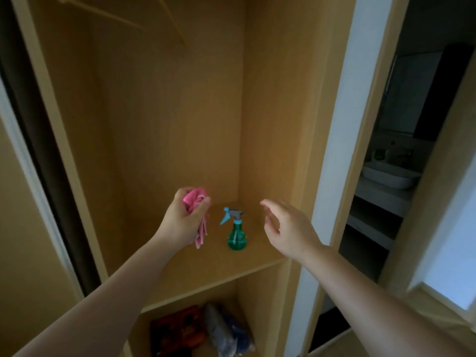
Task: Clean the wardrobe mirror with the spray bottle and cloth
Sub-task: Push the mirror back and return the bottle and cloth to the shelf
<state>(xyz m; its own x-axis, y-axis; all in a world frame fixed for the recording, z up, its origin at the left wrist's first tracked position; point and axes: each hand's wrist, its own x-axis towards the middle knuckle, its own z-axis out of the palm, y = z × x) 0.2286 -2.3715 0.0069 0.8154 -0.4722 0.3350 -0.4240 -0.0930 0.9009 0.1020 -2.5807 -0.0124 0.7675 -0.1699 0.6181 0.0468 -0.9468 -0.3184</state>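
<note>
The left hand (184, 217) grips a bunched pink cloth (197, 215), whose tail hangs below the fingers. The right hand (288, 228) is spread and empty. Between them, touching neither, a green plastic spray bottle with a blue trigger (236, 234) stands upright on the wooden wardrobe shelf (224, 269).

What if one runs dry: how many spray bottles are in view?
1. The bottle stands on the shelf, between the left hand gripping the cloth and the open right hand. More may hide below.
</note>
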